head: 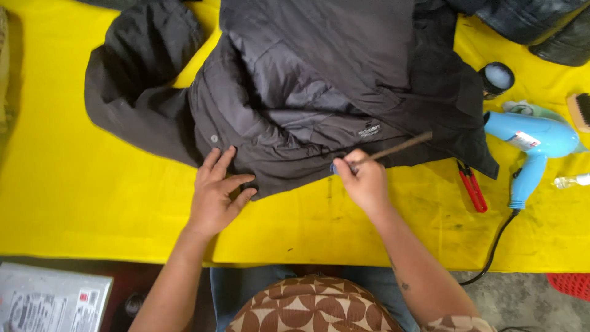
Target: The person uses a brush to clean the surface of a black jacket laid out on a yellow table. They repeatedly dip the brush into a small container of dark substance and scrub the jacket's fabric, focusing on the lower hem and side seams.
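Observation:
A dark grey jacket (307,92) lies spread on a table covered in yellow cloth (92,197). My left hand (216,192) rests flat on the jacket's lower edge, fingers apart, pressing the fabric near a small round snap. My right hand (364,178) pinches a thin brown stick-like tool (399,146) that slants up to the right, its lower end against the jacket's hem.
To the right lie red snips (472,187), a blue hair dryer (533,141) with a black cord, a round dark jar (496,79), a brush (579,110) and a small clear bottle (571,181). Dark clothing sits at the top right. A printed paper (49,301) lies at the bottom left.

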